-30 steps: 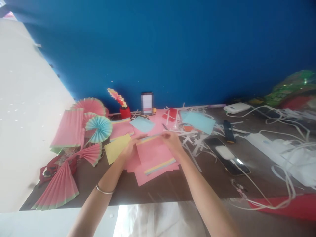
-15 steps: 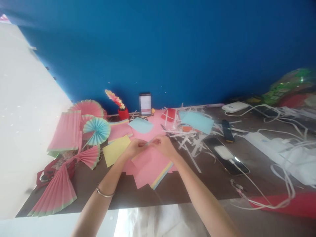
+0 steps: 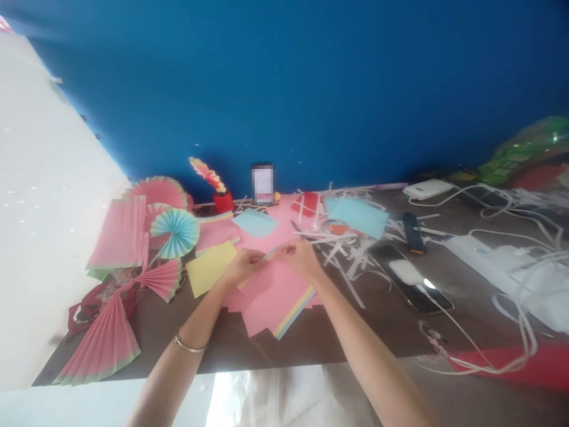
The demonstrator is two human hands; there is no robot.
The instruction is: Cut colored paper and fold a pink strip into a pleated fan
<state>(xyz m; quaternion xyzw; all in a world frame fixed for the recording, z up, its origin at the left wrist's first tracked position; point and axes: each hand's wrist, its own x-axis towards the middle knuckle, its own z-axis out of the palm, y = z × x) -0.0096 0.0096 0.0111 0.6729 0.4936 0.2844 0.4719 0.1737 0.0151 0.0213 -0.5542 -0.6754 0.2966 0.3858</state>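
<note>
Over the last second the two hands have drawn together over the middle of the table point(image 3: 186, 332): a second ago they were spread along the far edge of the pink sheet point(image 3: 271, 293), and now the left hand point(image 3: 242, 265) and right hand point(image 3: 299, 256) nearly meet, both pinching a thin pale strip point(image 3: 270, 255) between fingertips and thumbs, the fingers closed narrowly on it. The sheet, edged with yellow and blue bands, has swung too, so that its striped edge now points toward 5 o'clock rather than lying square to the table's front; its far edge is lifted into the pinch while the rest lies flat on other pink paper. This reads as a narrow fold being pressed along that edge, though the blur hides whether a crease is set. At 9 o'clock of the hands lies a yellow sheet point(image 3: 211, 268), and farther out at 9 to 10 o'clock sit finished pleated fans point(image 3: 175, 232). At 2 o'clock lies a heap of white paper trimmings point(image 3: 344, 249), and at 3 o'clock a phone point(image 3: 411, 277) with a cable.
</note>
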